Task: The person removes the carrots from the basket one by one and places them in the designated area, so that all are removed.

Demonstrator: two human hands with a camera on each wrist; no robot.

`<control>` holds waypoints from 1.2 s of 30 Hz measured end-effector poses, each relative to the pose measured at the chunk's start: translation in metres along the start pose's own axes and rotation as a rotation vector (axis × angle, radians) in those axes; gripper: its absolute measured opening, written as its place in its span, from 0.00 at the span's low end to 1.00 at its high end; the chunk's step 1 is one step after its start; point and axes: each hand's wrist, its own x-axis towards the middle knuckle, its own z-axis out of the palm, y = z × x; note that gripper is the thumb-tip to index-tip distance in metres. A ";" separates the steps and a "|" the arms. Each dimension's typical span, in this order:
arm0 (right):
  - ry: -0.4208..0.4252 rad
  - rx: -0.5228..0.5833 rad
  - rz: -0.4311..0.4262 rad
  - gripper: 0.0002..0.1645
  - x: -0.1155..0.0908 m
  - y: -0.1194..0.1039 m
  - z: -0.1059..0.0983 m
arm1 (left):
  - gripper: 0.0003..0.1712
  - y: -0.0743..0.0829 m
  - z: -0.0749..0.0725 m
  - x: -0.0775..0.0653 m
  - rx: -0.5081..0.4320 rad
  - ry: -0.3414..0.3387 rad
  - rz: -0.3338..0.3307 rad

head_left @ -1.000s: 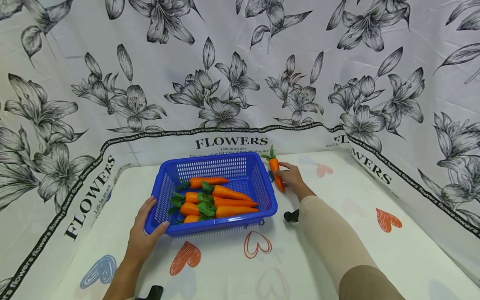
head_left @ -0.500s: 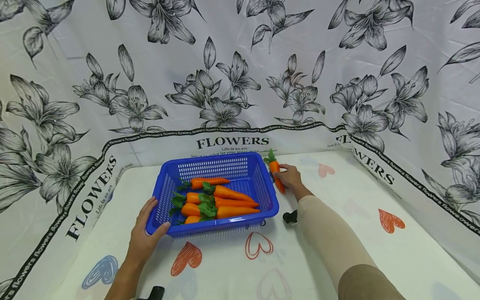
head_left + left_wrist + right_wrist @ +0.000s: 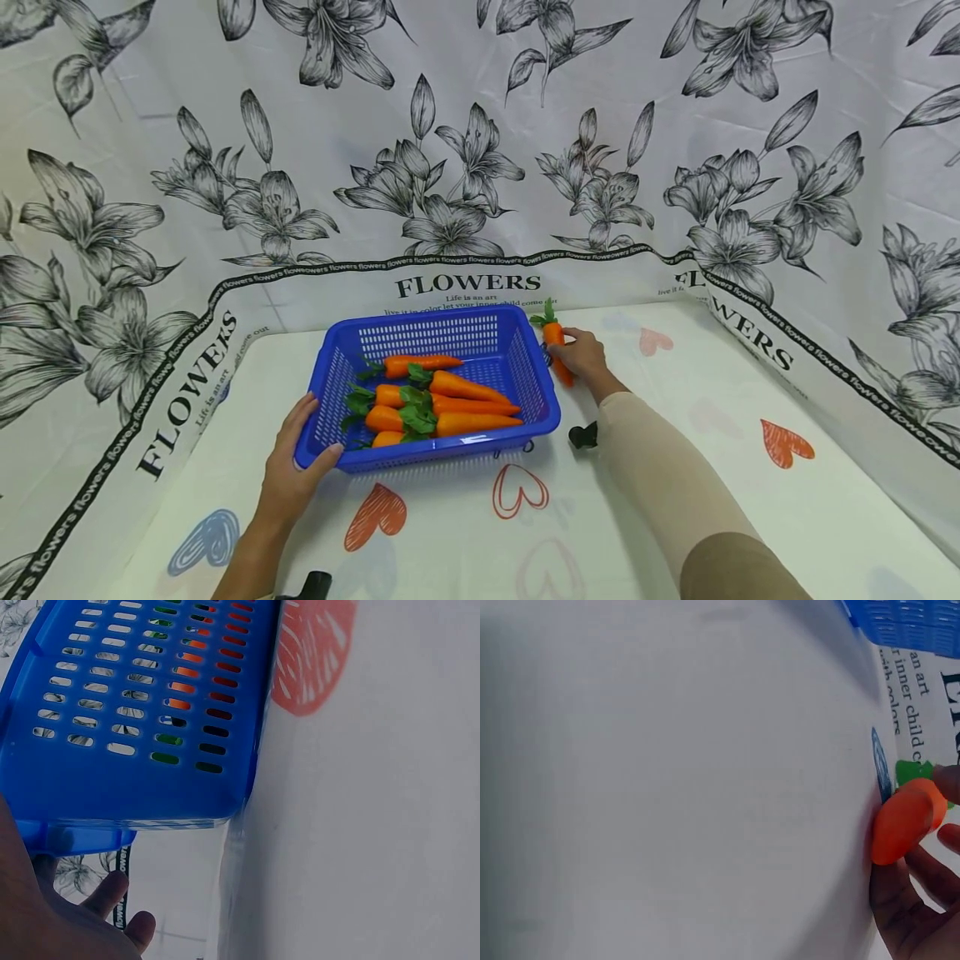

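Observation:
In the head view, a blue plastic basket (image 3: 442, 454) with slotted walls holds several orange carrots (image 3: 480, 423) with green leafy tops. My left hand (image 3: 291, 467) lies at its front left corner, the thumb on the front rim and the fingers along the left side. The left wrist view has the fingers (image 3: 112, 892) spread and fairly straight by the rim. Just right of the basket, my right hand (image 3: 583, 354) holds another carrot (image 3: 555, 335), top pointing away. The right wrist view shows this carrot (image 3: 900, 829) low over the cloth between thumb and fingers; its tip is partly hidden.
A white cloth with printed hearts (image 3: 786, 443) covers the table. Behind and at both sides hangs a white curtain (image 3: 450, 167) with black flower prints. A dark wrist camera piece (image 3: 583, 435) sits under the right forearm, near the basket's right front corner.
The view has shifted slightly. The carrot in my right hand has dipped a little, its leaves slightly lower than a second ago. The left hand and basket stay put.

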 end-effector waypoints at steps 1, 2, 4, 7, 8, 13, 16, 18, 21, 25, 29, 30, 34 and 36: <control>0.001 0.002 0.003 0.34 0.000 0.000 -0.001 | 0.41 0.000 0.000 0.000 0.001 0.000 0.002; 0.000 0.006 0.007 0.35 -0.001 0.000 -0.003 | 0.41 -0.001 0.001 0.000 0.003 0.000 0.002; -0.004 0.008 0.008 0.36 -0.002 0.001 -0.006 | 0.40 -0.001 0.001 0.000 -0.001 -0.002 0.007; -0.021 0.012 0.018 0.36 -0.003 0.001 -0.009 | 0.40 -0.002 0.000 0.001 -0.002 -0.002 0.011; -0.023 0.014 0.021 0.36 -0.004 0.001 -0.010 | 0.40 -0.002 0.000 0.001 -0.003 -0.002 0.010; -0.028 -0.002 -0.019 0.35 -0.004 0.004 -0.011 | 0.40 -0.001 0.000 0.001 -0.007 -0.007 0.002; -0.007 -0.027 -0.068 0.34 -0.003 0.006 -0.010 | 0.40 0.001 0.000 0.000 -0.012 -0.009 -0.004; 0.006 -0.041 -0.085 0.33 -0.002 0.006 -0.008 | 0.41 0.002 0.000 -0.001 -0.013 -0.008 -0.008; -0.005 -0.025 -0.076 0.32 -0.001 0.005 -0.007 | 0.40 0.002 0.000 -0.001 -0.016 -0.008 -0.006; -0.020 -0.018 -0.055 0.33 0.000 0.004 -0.006 | 0.40 0.000 0.000 -0.001 -0.016 -0.009 0.005; -0.030 0.005 -0.027 0.33 0.000 0.003 -0.007 | 0.40 -0.001 0.001 0.000 -0.012 -0.006 0.009; -0.035 0.013 -0.019 0.33 0.000 0.003 -0.007 | 0.40 -0.001 0.001 0.000 -0.009 -0.004 0.011; -0.046 0.029 -0.003 0.34 -0.001 0.004 -0.007 | 0.40 0.000 0.001 0.000 -0.006 -0.002 0.004; -0.048 0.022 -0.007 0.35 -0.001 0.004 -0.008 | 0.40 0.001 0.000 0.000 -0.005 -0.002 0.005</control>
